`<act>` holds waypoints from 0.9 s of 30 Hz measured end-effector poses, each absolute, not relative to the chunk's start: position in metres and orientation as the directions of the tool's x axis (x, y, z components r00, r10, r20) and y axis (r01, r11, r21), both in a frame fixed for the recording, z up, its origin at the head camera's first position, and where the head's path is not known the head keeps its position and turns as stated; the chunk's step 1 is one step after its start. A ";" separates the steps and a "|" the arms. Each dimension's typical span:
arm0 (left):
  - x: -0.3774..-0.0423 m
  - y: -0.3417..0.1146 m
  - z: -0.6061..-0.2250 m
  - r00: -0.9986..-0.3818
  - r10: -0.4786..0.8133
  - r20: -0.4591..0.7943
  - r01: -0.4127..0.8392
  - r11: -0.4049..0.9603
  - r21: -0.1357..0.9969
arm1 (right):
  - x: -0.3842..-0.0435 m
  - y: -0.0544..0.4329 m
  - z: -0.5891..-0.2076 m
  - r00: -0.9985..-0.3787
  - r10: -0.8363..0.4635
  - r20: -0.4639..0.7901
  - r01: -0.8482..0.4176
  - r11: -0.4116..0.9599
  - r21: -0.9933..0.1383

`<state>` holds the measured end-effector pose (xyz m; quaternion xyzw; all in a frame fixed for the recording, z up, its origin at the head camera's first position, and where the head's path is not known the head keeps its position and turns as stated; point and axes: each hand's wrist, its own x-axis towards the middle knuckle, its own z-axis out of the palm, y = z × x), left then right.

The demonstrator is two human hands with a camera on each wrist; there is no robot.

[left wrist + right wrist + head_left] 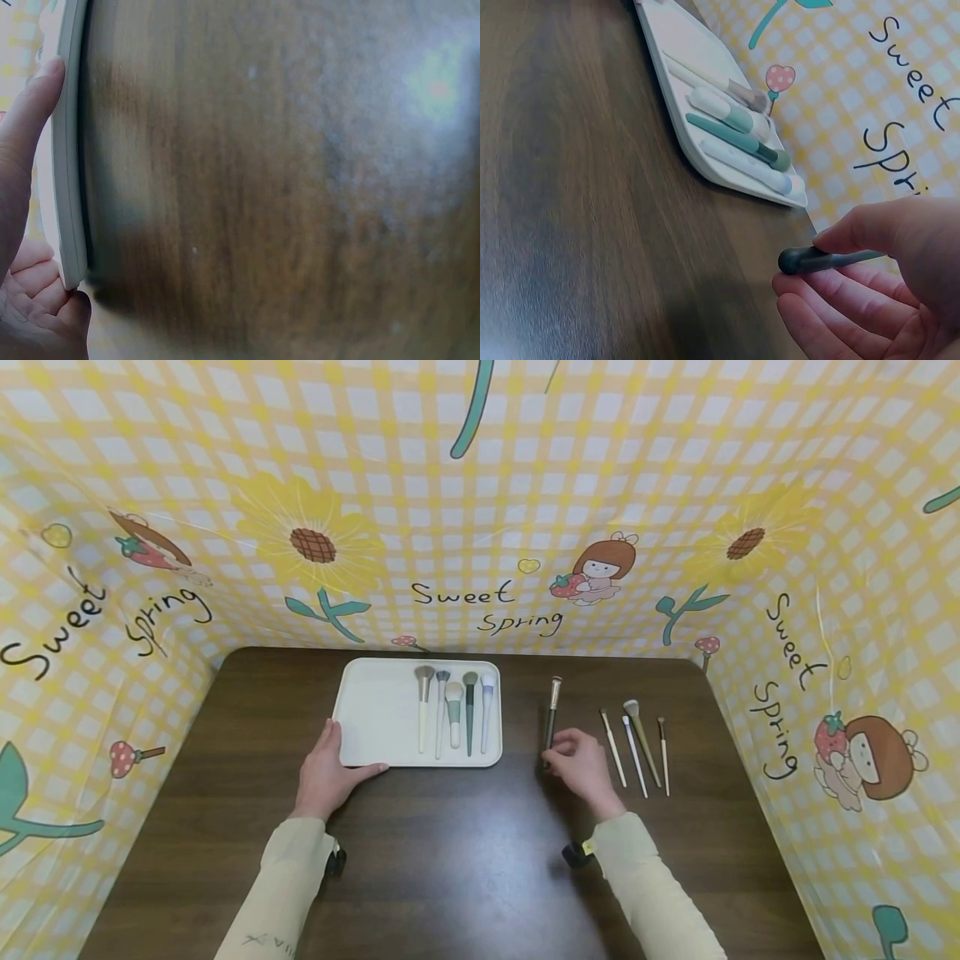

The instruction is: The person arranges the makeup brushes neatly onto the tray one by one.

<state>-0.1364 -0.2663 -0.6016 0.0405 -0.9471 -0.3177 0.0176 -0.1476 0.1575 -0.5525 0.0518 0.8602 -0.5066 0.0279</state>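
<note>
- A person's right hand, seen through my head camera, pinches a dark-handled brush near its handle end, fingers closed narrowly around it. Its bristle end points toward the back wall.
- The dark-handled brush sits between the tray and the loose brushes, apart from both; I cannot tell whether its bristle end touches the desk.
- At the tray's near left corner, the left hand holds on, thumb at the near rim and fingers bent around the left side, as my left wrist view shows.
- Five brushes lie side by side in the right half of the cream tray, heads toward the back; the middle one is the shortest.
- Right of the right hand, I count four slimmer brushes fanned on the desk.
- Yellow checked cloth printed with sunflowers and "Sweet Spring" lettering surrounds the scene on three sides.
</note>
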 end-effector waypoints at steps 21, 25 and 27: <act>-0.135 -0.267 -0.602 -0.996 -0.085 0.014 -0.059 0.794 0.605 | -0.143 0.114 -0.555 -0.988 -0.066 -0.138 0.095 0.438 -0.894; -0.135 -0.267 -0.602 -0.996 -0.090 0.005 -0.069 0.794 0.604 | -0.141 0.107 -0.561 -0.984 -0.086 -0.154 0.099 0.452 -0.887; -0.136 -0.267 -0.602 -0.996 -0.091 0.004 -0.070 0.794 0.604 | -0.141 0.104 -0.562 -0.983 -0.096 -0.159 0.099 0.450 -0.887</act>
